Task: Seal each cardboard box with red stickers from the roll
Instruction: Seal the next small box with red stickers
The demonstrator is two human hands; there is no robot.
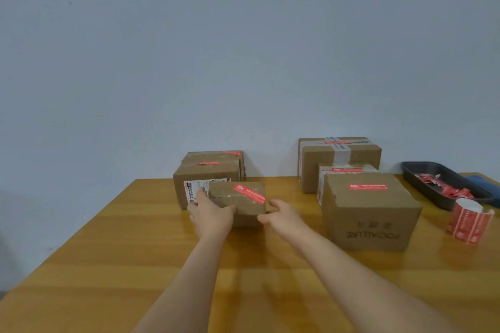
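Observation:
A small cardboard box (238,199) with a red sticker (249,193) across its top sits on the wooden table (135,238), in front of a larger box (208,170) with red stickers and a white label. My left hand (209,213) grips the small box's left end. My right hand (281,215) grips its right end. At the right stands a big box (370,211) with a red sticker on top. The roll of red stickers (469,220) stands upright at the far right.
Two more sealed boxes (341,159) stand behind the big one by the wall. A black tray (422,170) with crumpled red scraps lies at the right edge, with a blue thing beside it.

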